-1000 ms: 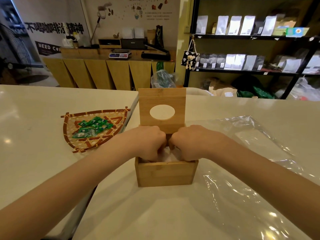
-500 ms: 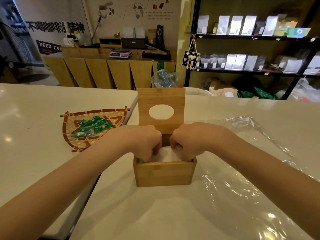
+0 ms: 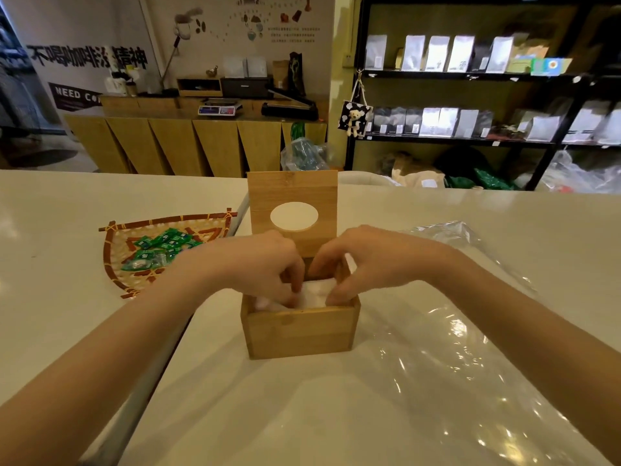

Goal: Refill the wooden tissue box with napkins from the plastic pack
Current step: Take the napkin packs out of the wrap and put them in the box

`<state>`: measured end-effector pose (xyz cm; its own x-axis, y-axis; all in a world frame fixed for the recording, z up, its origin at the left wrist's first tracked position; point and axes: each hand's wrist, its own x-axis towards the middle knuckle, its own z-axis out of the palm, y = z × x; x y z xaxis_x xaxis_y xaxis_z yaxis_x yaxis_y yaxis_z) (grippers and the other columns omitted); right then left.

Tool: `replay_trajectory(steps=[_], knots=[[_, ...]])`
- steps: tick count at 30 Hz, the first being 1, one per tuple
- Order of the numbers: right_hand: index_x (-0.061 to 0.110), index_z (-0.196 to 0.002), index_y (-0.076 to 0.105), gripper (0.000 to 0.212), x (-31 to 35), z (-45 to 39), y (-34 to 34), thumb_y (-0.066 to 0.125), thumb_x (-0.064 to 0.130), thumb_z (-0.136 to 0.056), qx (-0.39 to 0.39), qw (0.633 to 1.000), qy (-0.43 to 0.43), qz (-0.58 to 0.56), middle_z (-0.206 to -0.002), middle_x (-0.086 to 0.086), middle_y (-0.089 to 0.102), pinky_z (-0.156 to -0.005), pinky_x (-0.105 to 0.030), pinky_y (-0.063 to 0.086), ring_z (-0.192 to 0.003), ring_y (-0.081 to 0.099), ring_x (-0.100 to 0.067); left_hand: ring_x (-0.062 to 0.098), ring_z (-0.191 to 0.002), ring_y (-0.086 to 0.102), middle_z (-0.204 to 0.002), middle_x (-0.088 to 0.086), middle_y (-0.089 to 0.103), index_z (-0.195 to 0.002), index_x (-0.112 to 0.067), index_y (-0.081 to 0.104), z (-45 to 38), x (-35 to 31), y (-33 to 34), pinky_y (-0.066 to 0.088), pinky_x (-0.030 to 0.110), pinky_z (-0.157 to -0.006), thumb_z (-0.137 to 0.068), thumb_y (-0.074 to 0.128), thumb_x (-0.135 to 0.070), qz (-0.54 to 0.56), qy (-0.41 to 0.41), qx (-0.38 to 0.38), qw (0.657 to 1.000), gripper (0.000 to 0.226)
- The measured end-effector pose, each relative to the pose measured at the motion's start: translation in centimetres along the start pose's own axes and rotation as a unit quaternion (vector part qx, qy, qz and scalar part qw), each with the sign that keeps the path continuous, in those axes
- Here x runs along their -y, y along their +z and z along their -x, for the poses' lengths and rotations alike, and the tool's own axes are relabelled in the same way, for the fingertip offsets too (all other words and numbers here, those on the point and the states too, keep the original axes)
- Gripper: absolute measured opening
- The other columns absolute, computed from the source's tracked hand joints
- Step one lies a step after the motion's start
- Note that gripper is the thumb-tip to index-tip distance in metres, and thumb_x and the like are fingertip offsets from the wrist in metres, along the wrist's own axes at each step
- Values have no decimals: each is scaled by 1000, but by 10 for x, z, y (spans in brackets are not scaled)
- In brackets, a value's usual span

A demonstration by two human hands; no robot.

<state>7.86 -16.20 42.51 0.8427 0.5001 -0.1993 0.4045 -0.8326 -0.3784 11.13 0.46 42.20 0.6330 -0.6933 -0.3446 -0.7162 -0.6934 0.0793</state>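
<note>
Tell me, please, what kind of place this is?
Probably a coffee shop or a small coffee store. Dark shelves hold rows of sealed pouches, a counter at the back carries a weighing scale, and a wall sign reads "NEED CO...".

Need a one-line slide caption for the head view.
Both hands tuck white napkins into the open wooden tissue box.

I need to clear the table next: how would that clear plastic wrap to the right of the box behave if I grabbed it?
The plastic wrap looks thin and wrinkled, so it would likely be floppy and crumple. It lies flat with nothing visible in it, so probably very light. Its glossy surface may be slippery.
</note>
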Motion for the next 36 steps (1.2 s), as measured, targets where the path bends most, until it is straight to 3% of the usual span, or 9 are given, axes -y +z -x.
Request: replay_trajectory(steps=[4, 8, 14, 19, 22, 24, 28, 33, 36], knots=[[21, -102, 68, 24, -16, 43, -14, 70, 22, -78, -107, 975, 6, -195, -97, 8, 72, -84, -10, 49, -91, 66, -2, -6, -79, 59, -89, -18, 65, -100, -29, 67, 15, -36, -15, 45, 3, -70, -84, 59, -34, 94, 104, -115, 983, 19], [20, -99, 69, 20, -40, 89, -11, 68, 20, -79, -163, 963, 74, -203, -96, 2, 73, -89, -26, 53, -90, 69, -9, -4, -91, 57, -100, -15, 67, -102, -29, 67, 3, -89, -4, 43, 9, -80, -83, 57, -44, 118, 189, -154, 963, 26], [19, -95, 71, 15, -71, 161, 12, 64, 25, -84, -221, 939, 202, -168, -83, 2, 74, -66, -15, 48, -71, 67, -5, 12, -125, 41, -138, -5, 47, -126, -20, 52, -44, -166, 47, 35, 29, -101, -80, 47, -63, 71, 206, -169, 961, 63], [16, -91, 71, 13, -83, 217, 39, 62, 23, -85, -265, 907, 274, -178, -79, 1, 74, -64, -22, 52, -67, 67, -4, 21, -136, 31, -147, 5, 36, -129, -15, 46, -62, -202, 75, 26, 32, -107, -67, 34, -71, 0, 224, -194, 955, 84], [15, -91, 70, 13, -82, 240, 52, 61, 22, -86, -271, 897, 295, -185, -79, 0, 74, -63, -22, 55, -68, 68, -7, 23, -109, 62, -117, 8, 65, -104, -13, 65, -68, -212, 87, 48, 32, -89, -62, 35, -57, -35, 250, -268, 930, 68], [14, -91, 70, 13, -80, 250, 58, 61, 21, -87, -271, 894, 300, -193, -79, -1, 74, -61, -20, 55, -66, 68, -8, 19, -86, 71, -89, 1, 74, -80, -16, 71, -74, -215, 93, 49, 25, -77, -58, 42, -49, -48, 253, -327, 909, 49], [11, -89, 70, 12, -73, 258, 71, 61, 18, -86, -265, 890, 298, -220, -79, -6, 74, -63, -25, 56, -67, 69, -12, 14, -82, 72, -72, -8, 73, -63, -22, 71, -80, -211, 99, 49, 24, -77, -42, 72, -35, -105, 252, -328, 904, 25], [14, -93, 72, 14, -64, 254, 90, 60, 18, -87, -217, 912, 266, -225, -87, -4, 75, -78, -27, 55, -79, 70, -13, 10, -65, 69, -47, -9, 61, -44, -20, 60, -88, -202, 95, 47, 23, -73, -46, 73, -16, -115, 221, -363, 898, 13], [19, -117, 64, 28, -57, 242, 105, 50, 20, -93, -180, 940, 231, -175, -117, 3, 68, -94, -18, 45, -103, 62, -5, 13, -55, 64, -46, -4, 60, -45, -17, 58, -86, -198, 87, 39, 23, -64, -58, 64, -17, -78, 194, -380, 901, 14]])
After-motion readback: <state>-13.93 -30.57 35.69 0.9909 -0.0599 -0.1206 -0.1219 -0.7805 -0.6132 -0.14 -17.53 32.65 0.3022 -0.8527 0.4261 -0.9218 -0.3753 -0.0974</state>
